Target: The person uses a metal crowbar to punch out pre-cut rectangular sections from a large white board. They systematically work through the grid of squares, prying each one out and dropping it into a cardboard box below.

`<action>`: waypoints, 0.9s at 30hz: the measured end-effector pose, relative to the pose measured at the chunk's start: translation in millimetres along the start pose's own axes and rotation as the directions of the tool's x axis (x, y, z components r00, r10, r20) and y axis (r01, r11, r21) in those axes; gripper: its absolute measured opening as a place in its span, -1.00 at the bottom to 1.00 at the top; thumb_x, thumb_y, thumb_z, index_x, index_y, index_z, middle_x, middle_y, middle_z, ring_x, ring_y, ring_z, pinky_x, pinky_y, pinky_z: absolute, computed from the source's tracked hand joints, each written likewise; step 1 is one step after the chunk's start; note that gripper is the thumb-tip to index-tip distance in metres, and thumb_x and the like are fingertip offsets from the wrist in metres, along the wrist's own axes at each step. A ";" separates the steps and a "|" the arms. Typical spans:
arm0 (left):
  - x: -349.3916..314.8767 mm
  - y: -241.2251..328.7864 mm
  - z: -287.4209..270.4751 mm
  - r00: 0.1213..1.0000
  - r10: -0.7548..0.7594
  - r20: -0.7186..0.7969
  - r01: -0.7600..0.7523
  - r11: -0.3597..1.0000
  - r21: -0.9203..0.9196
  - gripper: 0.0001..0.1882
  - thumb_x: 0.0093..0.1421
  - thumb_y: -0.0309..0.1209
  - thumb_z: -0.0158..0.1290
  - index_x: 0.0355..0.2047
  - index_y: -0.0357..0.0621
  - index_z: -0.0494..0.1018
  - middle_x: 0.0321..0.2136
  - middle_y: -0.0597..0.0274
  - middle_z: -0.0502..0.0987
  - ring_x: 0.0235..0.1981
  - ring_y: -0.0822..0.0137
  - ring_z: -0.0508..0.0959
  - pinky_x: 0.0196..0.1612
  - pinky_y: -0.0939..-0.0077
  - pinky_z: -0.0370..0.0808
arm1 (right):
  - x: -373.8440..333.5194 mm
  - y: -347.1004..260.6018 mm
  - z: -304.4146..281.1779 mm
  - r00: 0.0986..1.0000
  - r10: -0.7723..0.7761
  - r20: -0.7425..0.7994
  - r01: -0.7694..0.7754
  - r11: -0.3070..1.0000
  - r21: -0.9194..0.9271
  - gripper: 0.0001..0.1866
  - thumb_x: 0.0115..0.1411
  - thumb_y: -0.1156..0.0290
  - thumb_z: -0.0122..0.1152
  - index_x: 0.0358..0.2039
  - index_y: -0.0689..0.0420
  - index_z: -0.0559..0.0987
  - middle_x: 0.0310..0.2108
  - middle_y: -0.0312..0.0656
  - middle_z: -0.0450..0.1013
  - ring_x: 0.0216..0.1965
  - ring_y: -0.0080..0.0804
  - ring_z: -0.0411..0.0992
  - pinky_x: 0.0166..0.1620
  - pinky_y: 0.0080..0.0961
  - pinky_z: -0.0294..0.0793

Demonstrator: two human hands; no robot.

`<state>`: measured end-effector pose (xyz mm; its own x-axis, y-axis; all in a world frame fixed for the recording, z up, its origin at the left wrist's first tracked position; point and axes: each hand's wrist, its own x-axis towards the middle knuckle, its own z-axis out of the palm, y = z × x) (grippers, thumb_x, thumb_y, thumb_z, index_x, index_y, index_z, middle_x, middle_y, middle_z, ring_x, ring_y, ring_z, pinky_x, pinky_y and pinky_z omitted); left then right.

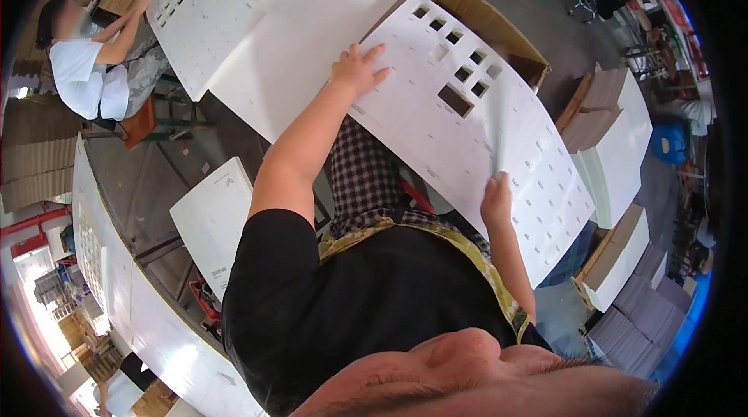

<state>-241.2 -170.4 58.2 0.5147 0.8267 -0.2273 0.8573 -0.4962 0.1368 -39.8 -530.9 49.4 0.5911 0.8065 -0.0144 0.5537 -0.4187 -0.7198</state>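
A white board printed with small marks lies tilted across my lap. Several square cut-outs and one larger rectangular cut-out pierce its far part; a few squares there look filled in white. My left hand rests on the board's left edge with its fingers spread. Closed in a fist, my right hand grips a pale, slim stick-like tool, blurred, which reaches over the board toward the cut-outs. What the tool's far tip touches is not clear. An open cardboard box stands under the board's far edge.
A white table runs away at far left, where a seated person handles another perforated board. White board stacks stand to the right, with grey stacked sheets nearer. Another white panel sits left of me.
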 end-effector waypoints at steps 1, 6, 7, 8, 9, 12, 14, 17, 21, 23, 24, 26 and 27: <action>0.5 -0.4 1.2 1.000 0.003 -0.002 -0.003 1.000 0.001 -0.34 0.16 0.22 -0.14 0.26 0.52 0.06 0.20 0.06 0.12 0.10 0.01 0.30 0.05 0.14 0.36 | 7.3 -0.3 -0.3 0.973 0.088 0.211 -0.051 0.983 -0.175 -0.74 0.34 0.28 -0.13 -0.33 0.25 0.30 -0.59 0.03 0.34 -0.58 -0.13 0.32 -0.45 -0.24 0.33; -2.9 -1.7 0.3 1.000 -0.007 -0.001 0.007 1.000 -0.003 -0.34 0.16 0.22 -0.14 0.26 0.50 0.07 0.19 0.06 0.13 0.11 0.01 0.29 0.06 0.14 0.35 | 2.5 -34.5 -25.2 0.995 0.076 0.071 -0.083 0.991 0.103 -0.81 0.32 0.35 -0.14 -0.32 0.23 0.28 -0.61 0.04 0.34 -0.57 -0.01 0.35 -0.47 -0.20 0.32; -3.7 -1.1 -1.2 1.000 -0.007 0.010 0.008 1.000 -0.015 -0.34 0.16 0.22 -0.14 0.26 0.50 0.08 0.19 0.06 0.13 0.12 0.01 0.29 0.07 0.14 0.35 | 0.9 -31.6 -25.8 0.999 0.029 0.030 -0.034 0.983 0.182 -0.83 0.31 0.38 -0.15 -0.31 0.24 0.29 -0.63 0.00 0.31 -0.59 -0.09 0.33 -0.48 -0.24 0.31; -3.9 -1.3 -1.4 1.000 -0.009 0.011 0.009 1.000 -0.015 -0.34 0.16 0.22 -0.14 0.26 0.50 0.07 0.19 0.06 0.13 0.12 0.01 0.29 0.07 0.14 0.35 | -0.1 -26.5 -24.8 1.000 -0.015 -0.015 0.019 0.966 0.257 -0.85 0.31 0.40 -0.16 -0.29 0.24 0.29 -0.64 -0.04 0.28 -0.61 -0.18 0.30 -0.49 -0.29 0.31; -2.8 1.8 -2.3 1.000 0.001 0.012 -0.001 1.000 -0.017 -0.34 0.16 0.22 -0.13 0.26 0.49 0.07 0.19 0.06 0.13 0.12 0.01 0.29 0.07 0.14 0.35 | -3.9 -15.6 -15.2 0.999 0.003 -0.038 0.004 0.983 0.183 -0.84 0.31 0.40 -0.15 -0.28 0.25 0.29 -0.62 0.02 0.31 -0.58 -0.08 0.33 -0.47 -0.23 0.32; -0.4 0.3 -1.4 1.000 0.003 -0.014 -0.003 1.000 -0.011 -0.34 0.16 0.22 -0.13 0.26 0.49 0.08 0.18 0.06 0.13 0.11 0.01 0.29 0.06 0.14 0.36 | 11.3 -13.3 2.3 0.961 0.157 0.228 -0.121 0.978 -0.168 -0.75 0.32 0.30 -0.11 -0.31 0.26 0.27 -0.48 0.31 0.37 -0.40 0.39 0.29 -0.40 0.00 0.30; 2.5 -2.7 -2.2 0.999 0.000 -0.036 0.000 1.000 -0.001 -0.34 0.15 0.22 -0.13 0.25 0.49 0.08 0.17 0.07 0.14 0.10 0.01 0.30 0.05 0.14 0.37 | 12.6 -17.7 -1.1 0.984 0.068 0.162 -0.049 0.991 -0.122 -0.76 0.32 0.30 -0.09 -0.34 0.25 0.28 -0.58 0.15 0.37 -0.52 0.18 0.34 -0.46 -0.13 0.30; -2.9 -1.7 -2.1 1.000 -0.002 -0.017 0.002 1.000 -0.005 -0.34 0.15 0.21 -0.12 0.25 0.49 0.09 0.16 0.06 0.15 0.10 0.01 0.31 0.03 0.13 0.39 | 9.0 -46.6 -23.3 0.998 0.047 0.037 -0.051 0.992 0.116 -0.79 0.34 0.33 -0.14 -0.38 0.20 0.29 -0.66 -0.21 0.26 -0.64 -0.45 0.23 -0.55 -0.46 0.22; -2.0 0.2 -3.3 1.000 0.003 -0.003 -0.003 1.000 -0.024 -0.34 0.15 0.22 -0.11 0.25 0.49 0.09 0.15 0.05 0.16 0.09 0.01 0.32 0.03 0.13 0.38 | 2.8 -18.7 -4.4 1.000 -0.018 0.000 0.018 0.999 0.046 -0.79 0.32 0.33 -0.13 -0.36 0.23 0.27 -0.63 0.03 0.34 -0.60 -0.04 0.32 -0.50 -0.24 0.29; -0.9 2.2 -1.5 1.000 0.012 -0.016 -0.012 1.000 -0.011 -0.34 0.14 0.22 -0.11 0.25 0.49 0.10 0.15 0.05 0.17 0.08 0.01 0.33 0.03 0.13 0.38 | 9.4 -12.5 3.7 0.962 0.130 0.238 -0.079 0.974 -0.210 -0.76 0.32 0.30 -0.10 -0.32 0.26 0.28 -0.53 0.28 0.36 -0.44 0.36 0.29 -0.39 0.01 0.30; -4.1 2.4 0.9 1.000 0.012 -0.016 -0.012 1.000 0.001 -0.34 0.14 0.21 -0.11 0.25 0.49 0.10 0.14 0.05 0.17 0.08 0.01 0.33 0.04 0.13 0.37 | 10.6 -17.7 1.9 0.971 0.107 0.214 -0.069 0.981 -0.179 -0.76 0.32 0.30 -0.11 -0.32 0.26 0.28 -0.54 0.27 0.36 -0.45 0.35 0.30 -0.39 0.00 0.29; -6.4 1.3 0.4 1.000 0.007 -0.011 -0.007 1.000 0.005 -0.34 0.15 0.20 -0.10 0.25 0.49 0.10 0.13 0.04 0.17 0.07 0.00 0.33 0.04 0.13 0.37 | 12.9 -30.8 -7.3 0.985 0.066 0.162 -0.047 0.992 -0.118 -0.77 0.33 0.30 -0.12 -0.32 0.24 0.29 -0.55 0.25 0.36 -0.46 0.31 0.31 -0.40 -0.02 0.29; -6.5 1.9 -4.4 1.000 0.004 -0.006 -0.004 1.000 -0.003 -0.34 0.15 0.19 -0.09 0.25 0.49 0.09 0.11 0.03 0.18 0.07 -0.01 0.33 0.04 0.12 0.38 | 12.6 -49.2 -19.5 0.988 0.076 0.134 -0.065 0.994 -0.085 -0.78 0.33 0.32 -0.12 -0.34 0.23 0.29 -0.55 0.24 0.35 -0.46 0.29 0.32 -0.41 -0.04 0.28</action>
<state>-242.9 -175.6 64.2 0.5183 0.8261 -0.2212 0.8552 -0.4988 0.1411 -48.1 -508.3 98.2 0.5475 0.8210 -0.1620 0.5617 -0.5040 -0.6560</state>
